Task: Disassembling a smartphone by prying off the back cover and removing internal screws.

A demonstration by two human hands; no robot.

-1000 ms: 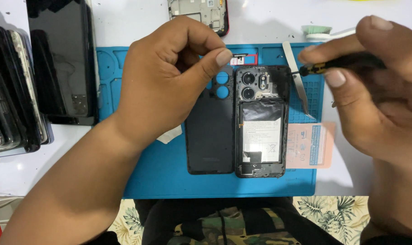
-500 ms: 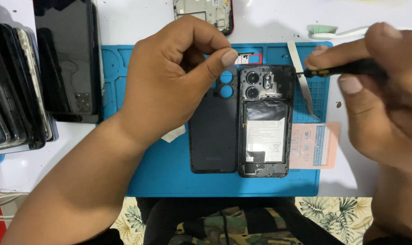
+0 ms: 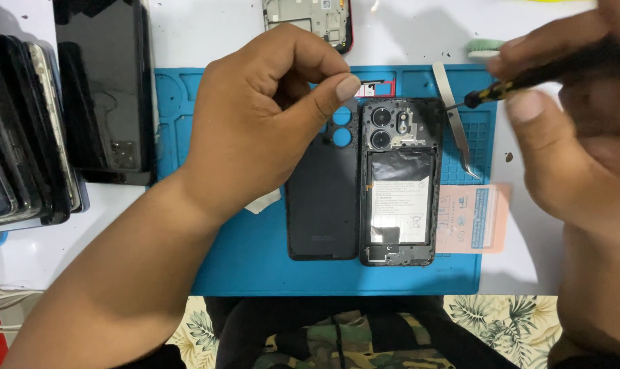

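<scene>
Screwdriver (image 3: 528, 76) now higher over perhaps rubber mat (image 3: 255, 260)

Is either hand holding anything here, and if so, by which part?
The right hand holds a small screwdriver by its handle, tip near the opened phone. The left hand pinches a small thin part between thumb and forefinger; what it is cannot be told.
</scene>
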